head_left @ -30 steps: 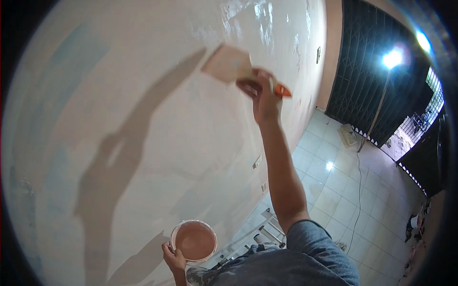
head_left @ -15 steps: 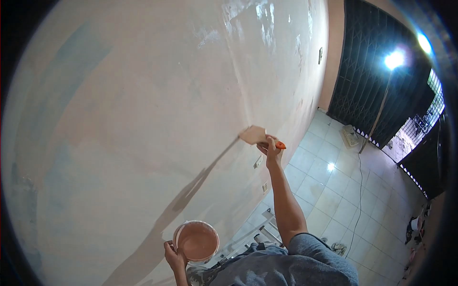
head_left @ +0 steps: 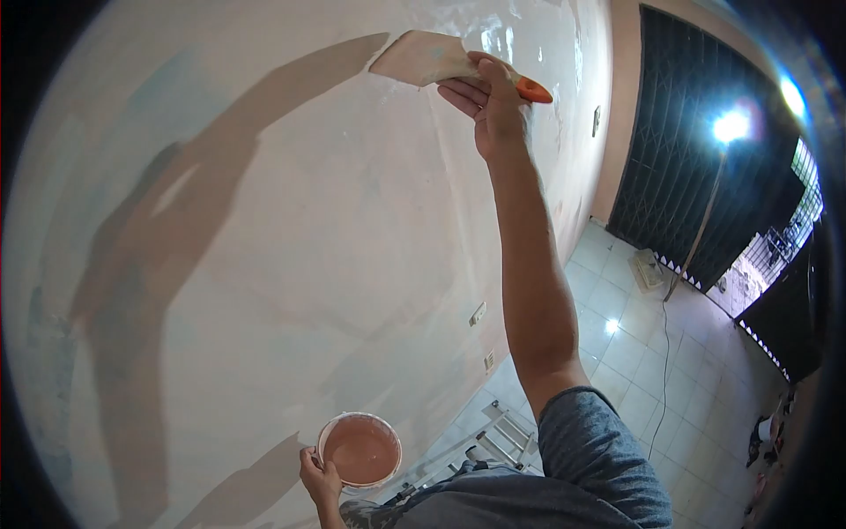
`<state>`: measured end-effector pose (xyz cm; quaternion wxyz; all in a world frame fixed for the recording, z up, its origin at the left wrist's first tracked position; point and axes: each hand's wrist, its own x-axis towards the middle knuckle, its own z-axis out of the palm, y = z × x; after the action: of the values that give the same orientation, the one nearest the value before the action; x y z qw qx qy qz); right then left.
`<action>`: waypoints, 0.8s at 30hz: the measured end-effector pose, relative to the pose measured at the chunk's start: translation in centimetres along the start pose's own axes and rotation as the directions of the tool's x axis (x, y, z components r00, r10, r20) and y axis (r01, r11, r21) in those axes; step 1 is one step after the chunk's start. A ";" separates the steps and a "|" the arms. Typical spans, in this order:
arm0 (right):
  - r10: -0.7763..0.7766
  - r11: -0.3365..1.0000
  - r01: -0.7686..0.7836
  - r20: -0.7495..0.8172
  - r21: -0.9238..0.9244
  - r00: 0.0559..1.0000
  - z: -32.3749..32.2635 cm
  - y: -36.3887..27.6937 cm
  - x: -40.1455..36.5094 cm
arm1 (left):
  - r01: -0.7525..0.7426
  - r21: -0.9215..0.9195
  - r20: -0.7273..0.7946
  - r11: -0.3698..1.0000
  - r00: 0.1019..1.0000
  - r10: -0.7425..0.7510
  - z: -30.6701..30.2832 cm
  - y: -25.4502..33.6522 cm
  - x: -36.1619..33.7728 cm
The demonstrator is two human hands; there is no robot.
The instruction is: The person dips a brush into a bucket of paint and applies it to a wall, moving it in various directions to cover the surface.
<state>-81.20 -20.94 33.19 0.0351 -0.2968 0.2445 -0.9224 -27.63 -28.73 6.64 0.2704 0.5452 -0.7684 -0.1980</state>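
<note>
My right hand (head_left: 495,106) is raised high on the arm's full reach, its fingers wrapped round a wide paintbrush (head_left: 427,58) with an orange handle end. The brush's broad, pale-coated head points left and lies against or very close over the wall (head_left: 352,220), its tip meeting its own shadow. Down low, my left hand (head_left: 321,476) grips the left side of a small white bucket (head_left: 399,448), thumb over the rim. Pinkish-brown paint partly fills the bucket. The wall is pale pink with bluish patches, and wet white streaks shine near the top.
Below me stands a metal ladder (head_left: 507,432) beside the wall. Two wall sockets (head_left: 478,314) sit low on the wall. On the tiled floor (head_left: 608,353) a cable (head_left: 663,379) runs to a bright lamp on a pole (head_left: 701,220), before a dark folding gate (head_left: 696,88).
My right hand has moved the paintbrush upward and a little left along the wall, stretching the arm out. Its shadow has swung up with it. The bucket stays almost in place.
</note>
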 end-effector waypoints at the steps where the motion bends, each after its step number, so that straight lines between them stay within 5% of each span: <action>1: 0.013 0.997 -0.012 -0.018 0.075 1.000 -0.2 0.9 0.3 | -0.019 0.009 -0.005 1.000 1.000 0.019 0.0 -0.1 0.0; 5: 0.122 0.971 -0.100 -0.092 0.216 0.988 -2.8 6.7 -2.9 | -0.013 0.012 -0.001 1.000 1.000 0.013 0.4 -0.7 0.1; 11: 0.305 0.950 -0.304 -0.457 0.078 0.836 -11.8 10.9 -17.1 | 0.052 0.033 0.028 0.998 0.998 -0.053 -0.1 0.4 0.0; 17: 0.178 0.983 -0.155 -0.327 0.095 0.928 -4.2 6.6 -12.8 | 0.031 0.040 0.007 0.999 0.999 -0.031 0.1 -0.6 0.1; 19: 0.121 0.966 -0.060 -0.237 0.252 0.964 -0.6 5.4 -9.3 | 0.021 0.033 0.001 0.999 1.000 -0.021 0.1 -0.6 0.1; 24: 0.091 0.961 -0.057 -0.114 0.272 0.989 1.9 6.8 -8.0 | -0.008 0.012 -0.033 1.000 0.999 0.009 0.1 -0.2 -0.4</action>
<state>-74.11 -26.08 27.06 0.0941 -0.2212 0.1301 -0.9619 -27.39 -28.48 6.39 0.2805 0.5467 -0.7674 -0.1831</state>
